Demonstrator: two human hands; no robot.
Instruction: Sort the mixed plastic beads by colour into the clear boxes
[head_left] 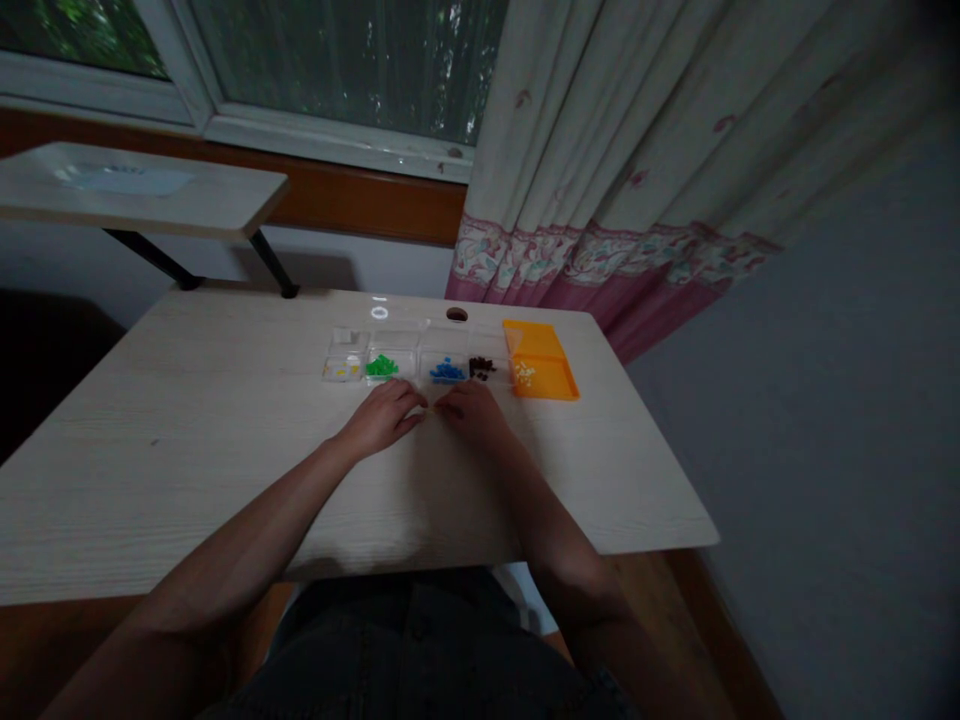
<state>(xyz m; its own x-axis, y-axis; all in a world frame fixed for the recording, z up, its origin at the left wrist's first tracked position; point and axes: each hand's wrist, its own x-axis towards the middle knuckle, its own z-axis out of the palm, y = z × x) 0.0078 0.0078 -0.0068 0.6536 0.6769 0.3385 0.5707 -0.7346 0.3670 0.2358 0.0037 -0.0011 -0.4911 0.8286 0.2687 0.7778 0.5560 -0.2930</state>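
My left hand (pixel 384 412) and my right hand (pixel 471 408) rest on the pale wooden table (pixel 225 440), their fingertips meeting in a pinch just in front of a clear compartment box (pixel 409 340). What the fingers pinch is too small to make out. The box holds green beads (pixel 381 367), blue beads (pixel 448 372), dark brown beads (pixel 481 367) and a few yellowish ones (pixel 343 372). An orange tray (pixel 551 375) with pale beads (pixel 524 374) lies to the right of the box.
A round cable hole (pixel 457 314) sits at the table's far edge. A second small table (pixel 135 190) stands at the back left under the window. A flowered curtain (pixel 637 200) hangs at the right. A grey wall is close on the right.
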